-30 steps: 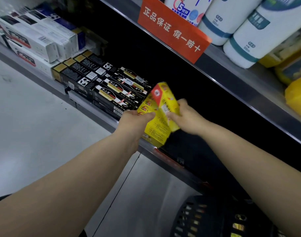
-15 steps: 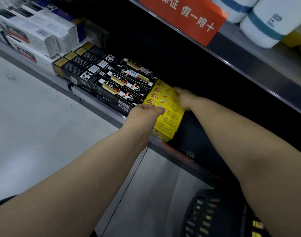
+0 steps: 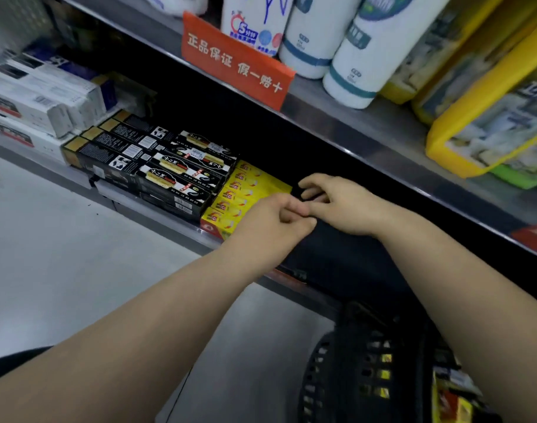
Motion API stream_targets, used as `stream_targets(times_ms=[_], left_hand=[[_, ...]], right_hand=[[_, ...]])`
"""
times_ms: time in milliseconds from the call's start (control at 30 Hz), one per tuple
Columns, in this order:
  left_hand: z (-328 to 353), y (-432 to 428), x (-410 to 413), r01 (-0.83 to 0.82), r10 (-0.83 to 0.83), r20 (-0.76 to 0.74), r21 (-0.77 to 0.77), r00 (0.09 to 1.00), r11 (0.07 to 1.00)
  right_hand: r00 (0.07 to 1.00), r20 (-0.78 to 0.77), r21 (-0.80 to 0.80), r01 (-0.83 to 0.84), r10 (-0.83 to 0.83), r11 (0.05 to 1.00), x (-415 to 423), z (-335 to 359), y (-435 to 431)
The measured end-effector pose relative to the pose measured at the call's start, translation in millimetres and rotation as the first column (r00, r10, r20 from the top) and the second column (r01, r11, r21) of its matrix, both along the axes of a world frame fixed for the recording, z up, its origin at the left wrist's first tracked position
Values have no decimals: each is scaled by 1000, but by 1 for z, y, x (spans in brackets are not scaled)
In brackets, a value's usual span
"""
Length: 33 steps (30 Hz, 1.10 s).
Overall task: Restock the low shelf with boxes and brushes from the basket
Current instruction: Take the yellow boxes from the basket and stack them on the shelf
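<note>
1. Head view: the yellow boxes (image 3: 248,190) are laid flat in a row on the low shelf (image 3: 169,220), touching the black boxes (image 3: 175,175) at their left.
2. Nothing is seen held in either of the hands. The left hand (image 3: 270,221) is curled into a fist over the right end of the row. The right hand (image 3: 343,206) is relaxed with bent fingers, and their fingertips are together or nearly so.
3. The boxes are judged light and stiff, of thin card that is easily dented. They are best taken by the long sides, not the end flaps.
4. The basket (image 3: 352,377) is seen low at the right. Yellow and red packs (image 3: 453,404) are partly visible beside it, so more stock is judged to remain. No brushes can be made out.
</note>
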<state>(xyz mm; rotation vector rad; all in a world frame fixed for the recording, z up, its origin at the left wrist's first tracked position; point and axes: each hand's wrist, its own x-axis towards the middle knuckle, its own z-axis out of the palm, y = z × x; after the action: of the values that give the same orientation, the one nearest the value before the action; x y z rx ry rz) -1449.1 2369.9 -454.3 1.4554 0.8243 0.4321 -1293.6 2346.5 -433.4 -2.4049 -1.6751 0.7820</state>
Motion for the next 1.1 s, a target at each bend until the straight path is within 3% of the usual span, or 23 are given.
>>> stream_targets(times_ms=[167, 333, 433, 533, 600, 700, 833, 967, 1100], left_hand=[[22, -47, 9, 245, -250, -16, 267, 968, 932], [42, -96, 10, 419, -457, -78, 556, 886, 718], [47, -126, 11, 529, -583, -118, 590, 803, 610], [44, -146, 11, 598, -636, -203, 627, 744, 499], [42, -153, 11, 619, -643, -236, 630, 729, 470], [41, -161, 10, 640, -655, -253, 618, 711, 456], [42, -172, 12, 666, -684, -217, 550, 697, 504], [40, -183, 17, 678, -689, -157, 429, 707, 597], [34, -192, 27, 668, -668, -103, 256, 737, 698]], right_hand=[[971, -181, 242, 200, -158, 949, -4, 44, -112], [865, -314, 279, 477, -391, 833, 15, 44, -214], [816, -200, 100, 567, -542, 818, 27, 6, -267], [836, 99, -291, 543, -540, 787, 24, -46, -305], [818, 276, -399, 575, -504, 715, 16, -69, -321], [745, 355, -332, 665, -565, 669, 15, -85, -332], [639, 226, -250, 768, -736, 590, 23, -83, -332], [643, 99, -162, 763, -759, 625, 23, -69, -339], [672, 94, -17, 739, -734, 674, 28, -10, -344]])
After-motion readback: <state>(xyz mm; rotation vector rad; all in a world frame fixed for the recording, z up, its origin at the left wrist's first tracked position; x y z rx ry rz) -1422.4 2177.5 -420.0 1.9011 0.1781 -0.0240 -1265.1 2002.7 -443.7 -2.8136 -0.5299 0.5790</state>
